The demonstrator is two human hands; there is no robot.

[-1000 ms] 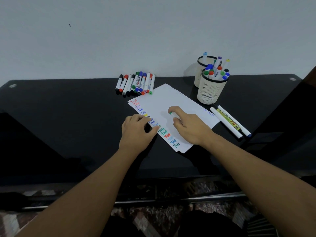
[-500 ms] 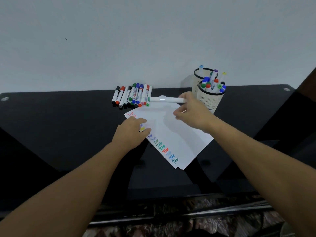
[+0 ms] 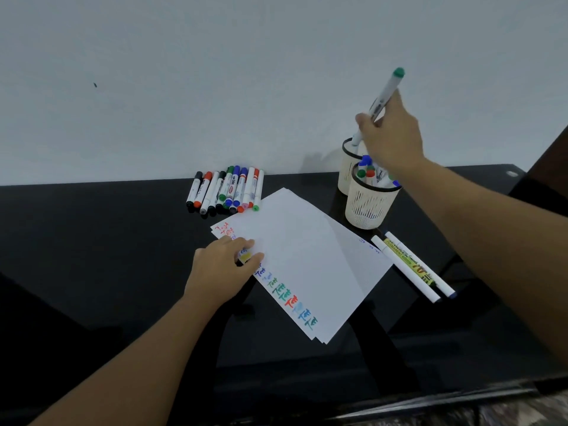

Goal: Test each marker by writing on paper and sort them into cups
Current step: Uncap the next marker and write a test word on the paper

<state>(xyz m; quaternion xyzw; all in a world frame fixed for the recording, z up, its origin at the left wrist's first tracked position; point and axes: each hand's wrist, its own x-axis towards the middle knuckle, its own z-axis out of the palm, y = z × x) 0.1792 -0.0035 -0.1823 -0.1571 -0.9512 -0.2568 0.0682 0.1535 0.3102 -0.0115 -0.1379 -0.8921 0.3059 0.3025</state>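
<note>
My right hand [image 3: 390, 133] grips a white marker with a green cap [image 3: 385, 93], held tilted with the cap up and its lower end over the rear cup [image 3: 345, 167]. The front cup [image 3: 367, 207] stands next to it and holds several markers. My left hand [image 3: 224, 265] rests with its fingers on the left edge of the white paper sheets [image 3: 304, 256], which carry a column of coloured test words. A row of several capped markers [image 3: 227, 190] lies behind the paper near the wall.
Three markers [image 3: 412, 265] lie side by side on the black glass table [image 3: 107, 256], right of the paper. A pale wall rises directly behind the table. The table's near edge runs along the bottom of the view.
My right hand lifted the green-capped marker off the paper, carried it right and up, and turned it from level to nearly upright over the rear cup. My left hand stayed on the paper.
</note>
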